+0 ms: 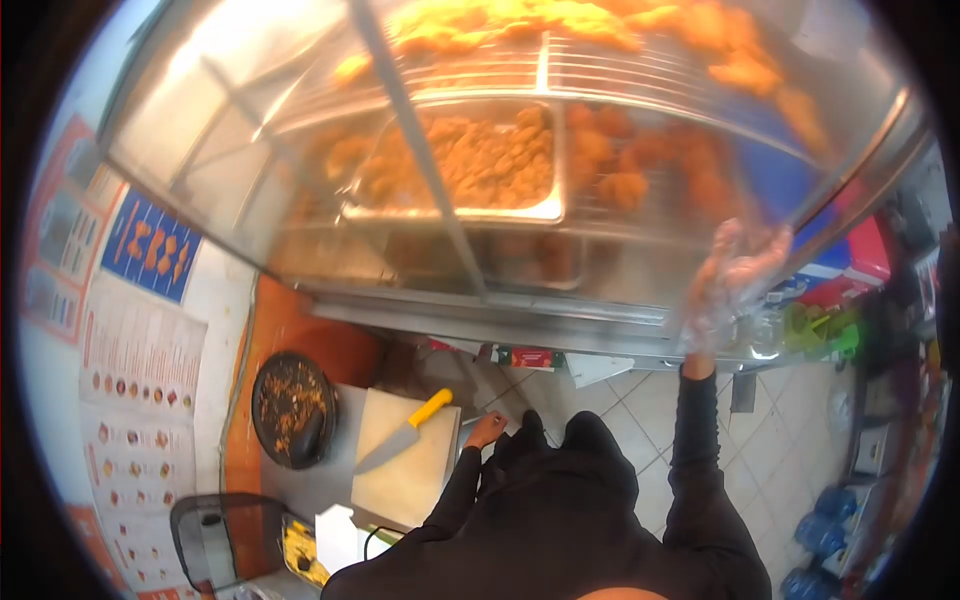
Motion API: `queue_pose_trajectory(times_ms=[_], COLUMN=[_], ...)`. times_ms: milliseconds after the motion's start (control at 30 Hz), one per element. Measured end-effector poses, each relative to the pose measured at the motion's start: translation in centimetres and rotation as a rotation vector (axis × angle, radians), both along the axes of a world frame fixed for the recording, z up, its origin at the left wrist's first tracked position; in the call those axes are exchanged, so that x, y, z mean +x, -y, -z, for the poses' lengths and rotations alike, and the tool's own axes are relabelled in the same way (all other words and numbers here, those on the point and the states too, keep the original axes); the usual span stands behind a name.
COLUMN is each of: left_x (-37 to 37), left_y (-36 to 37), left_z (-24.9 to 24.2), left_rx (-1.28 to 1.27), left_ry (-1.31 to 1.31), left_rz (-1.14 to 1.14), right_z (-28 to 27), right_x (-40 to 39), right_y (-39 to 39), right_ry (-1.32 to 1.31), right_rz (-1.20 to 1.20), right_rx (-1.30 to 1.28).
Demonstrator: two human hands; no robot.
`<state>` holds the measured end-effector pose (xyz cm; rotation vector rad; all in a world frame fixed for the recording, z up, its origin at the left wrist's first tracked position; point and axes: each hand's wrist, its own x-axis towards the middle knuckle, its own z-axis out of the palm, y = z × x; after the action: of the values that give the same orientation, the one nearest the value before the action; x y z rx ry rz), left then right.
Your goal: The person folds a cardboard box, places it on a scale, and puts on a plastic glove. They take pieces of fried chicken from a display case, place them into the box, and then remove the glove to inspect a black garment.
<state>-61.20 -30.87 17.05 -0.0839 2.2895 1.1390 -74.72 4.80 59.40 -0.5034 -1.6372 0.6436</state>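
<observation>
My right hand (pixel 735 275), in a clear plastic glove, is raised at the right end of a heated display case (pixel 620 335). Its fingers are apart and it holds nothing I can see. Behind the case's panes, a metal tray (pixel 545 209) holds small browned fried pieces (pixel 490 160), and larger fried pieces (pixel 625 170) lie on a rack beside it. Low by my body, my left hand (pixel 487 430) is bare, with its fingers curled in and no object visible in them. It is close to the edge of a cutting board (pixel 390 485), where a yellow-handled knife (pixel 405 435) lies.
A dark round pan (pixel 293 410) with food bits stands left of the board. Near it are a mesh basket (pixel 225 540) and a container of yellow food (pixel 303 550). Blue water bottles (pixel 825 535) stand at the right above tiled floor (pixel 640 410).
</observation>
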Motion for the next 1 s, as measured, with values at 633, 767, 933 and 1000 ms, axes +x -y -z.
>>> queue_pose_trajectory(times_ms=[633,767,933,1000], left_x=[-6.0,-4.9,-1.9,-0.9], left_y=[-4.7,-3.6,-1.9,-2.2], left_z=[-0.4,0.4,2.7,0.7], left_rx=[0.119,0.024,0.028,0.074], left_ry=[0.045,0.049,0.029,0.042], left_rz=[0.006,0.002,-0.064,-0.115], right_z=[-1.9,-2.5,-0.1,2.2], right_x=[-18.2,-20.3,-23.2,-25.6], right_y=[8.1,9.8,10.0,11.1], right_ry=[0.425,0.489,0.346,-0.094], right_rz=[-1.623,-1.362,-1.600,-1.776], right_rx=[0.184,0.867,0.794,0.676])
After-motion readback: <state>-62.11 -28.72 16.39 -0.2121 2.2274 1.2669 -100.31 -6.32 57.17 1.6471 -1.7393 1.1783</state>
